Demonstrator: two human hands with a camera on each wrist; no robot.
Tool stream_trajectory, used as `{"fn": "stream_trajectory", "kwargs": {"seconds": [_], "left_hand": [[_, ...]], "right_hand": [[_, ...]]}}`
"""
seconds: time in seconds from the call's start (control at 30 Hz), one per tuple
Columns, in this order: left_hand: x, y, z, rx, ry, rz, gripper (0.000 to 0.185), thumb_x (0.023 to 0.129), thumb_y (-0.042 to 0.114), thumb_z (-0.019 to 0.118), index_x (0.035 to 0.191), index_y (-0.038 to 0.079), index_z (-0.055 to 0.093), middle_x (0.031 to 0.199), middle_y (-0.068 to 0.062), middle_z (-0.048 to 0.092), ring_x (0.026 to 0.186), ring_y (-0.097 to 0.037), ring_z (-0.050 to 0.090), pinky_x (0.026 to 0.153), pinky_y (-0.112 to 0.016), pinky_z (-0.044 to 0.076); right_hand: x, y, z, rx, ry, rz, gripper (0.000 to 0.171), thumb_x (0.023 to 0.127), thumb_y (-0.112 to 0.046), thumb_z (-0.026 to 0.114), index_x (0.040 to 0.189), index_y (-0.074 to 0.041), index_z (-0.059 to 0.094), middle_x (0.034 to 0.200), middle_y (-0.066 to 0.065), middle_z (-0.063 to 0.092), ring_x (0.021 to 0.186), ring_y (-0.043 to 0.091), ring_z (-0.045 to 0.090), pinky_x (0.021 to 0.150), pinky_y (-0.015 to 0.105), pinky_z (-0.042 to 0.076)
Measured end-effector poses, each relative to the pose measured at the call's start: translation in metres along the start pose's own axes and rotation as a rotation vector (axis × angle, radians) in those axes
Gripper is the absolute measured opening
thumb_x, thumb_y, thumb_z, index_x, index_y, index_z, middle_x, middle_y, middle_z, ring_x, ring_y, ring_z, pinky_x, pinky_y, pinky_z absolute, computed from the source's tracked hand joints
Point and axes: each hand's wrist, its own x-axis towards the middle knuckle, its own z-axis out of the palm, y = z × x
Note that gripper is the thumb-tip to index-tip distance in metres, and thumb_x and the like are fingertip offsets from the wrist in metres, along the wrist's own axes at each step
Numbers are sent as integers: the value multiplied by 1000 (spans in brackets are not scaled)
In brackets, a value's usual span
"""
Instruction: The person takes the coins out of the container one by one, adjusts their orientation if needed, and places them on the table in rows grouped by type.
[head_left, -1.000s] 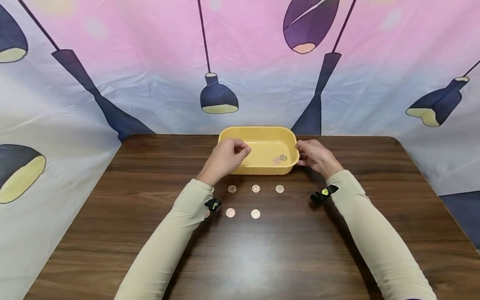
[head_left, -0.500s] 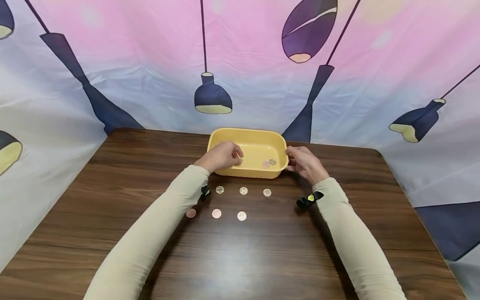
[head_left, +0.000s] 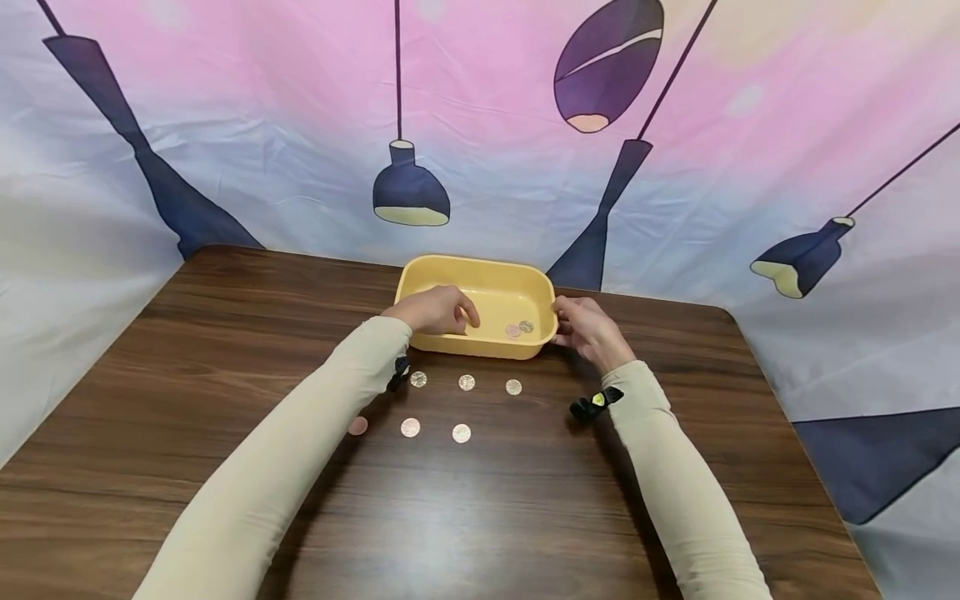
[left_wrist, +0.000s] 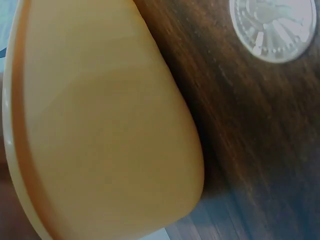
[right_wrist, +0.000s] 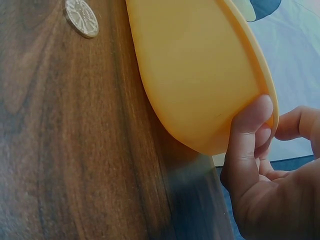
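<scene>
A: Tray position?
B: Yellow rectangular plastic tray with rounded corners [head_left: 495,307] sits at the back of the dark brown wood-grain counter [head_left: 525,500], long side along the rear edge.
A: Right side?
B: Right hand [head_left: 591,332] pinches the tray's right end. Grip nearly closed, wall between digits: thumb [right_wrist: 252,117] flat on the outer face, a finger meeting the rim from the other side.
A: Left?
B: Left hand [head_left: 435,309] reaches over the near rim, left half of the tray, fingers bent down inside. Grip gap: can't tell, nor whether it has a coin. Left wrist view is mostly tray wall.
A: Contents?
B: Pinkish copper-toned round coin [head_left: 513,331] and duller greenish-gold round coin [head_left: 527,327], side by side near the front right corner.
A: Loose ones?
B: Six visible on the counter, in front of the tray. Far row of three round metal coins [head_left: 467,382], near row of three round metal coins [head_left: 410,427]. Near row's leftmost is partly behind the left cream fabric sleeve [head_left: 285,450].
A: Behind it all?
B: Pink, blue and white cloth backdrop [head_left: 300,167], printed with dark hanging lamps [head_left: 411,190].
</scene>
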Motion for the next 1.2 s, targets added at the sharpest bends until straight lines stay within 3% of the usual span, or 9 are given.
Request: {"fn": "stream_trajectory", "kwargs": {"seconds": [0.27,0.4,0.63,0.83,1.1,1.2], "left_hand": [[11,3,2,-50,13,16,29,97,-2,60,122,6,75,104,-9,71,86,-17,59,81,-30,49],[22,12,4,-105,48,15,24,97,3,70,121,5,73,98,-6,67,85,-15,58,83,-30,49],[44,31,14,-168,106,34,36,93,14,82,126,3,72,99,-6,71,80,-13,59,85,-30,51],[56,52,26,-154,121,15,32,94,16,82,123,4,74,106,-7,72,87,-16,60,89,-33,53],[66,71,40,-57,224,-42,28,91,26,86,112,11,76,100,-1,72,87,-17,63,85,-38,55],[67,72,41,-43,242,-51,22,91,26,86,108,14,77,103,0,72,90,-19,65,84,-41,56]], "right_hand": [[0,-6,-3,-4,11,12,41,105,-13,47,140,8,48,92,4,56,69,9,65,59,22,57],[-2,-12,-9,-22,11,8,41,105,-13,47,140,8,46,94,4,55,70,8,65,60,22,57],[-5,-20,-19,-53,10,4,32,105,-13,47,131,5,49,91,2,55,71,7,65,62,21,58],[-10,-21,-26,-68,-4,-5,14,104,-11,46,111,0,50,91,2,54,73,8,63,63,22,58],[-13,-23,-28,-73,-16,-4,25,103,-11,46,123,4,50,88,0,52,73,6,65,62,21,58],[-13,-23,-27,-75,-18,-9,17,102,-11,46,113,2,50,86,-1,54,71,6,64,61,21,58]]}}
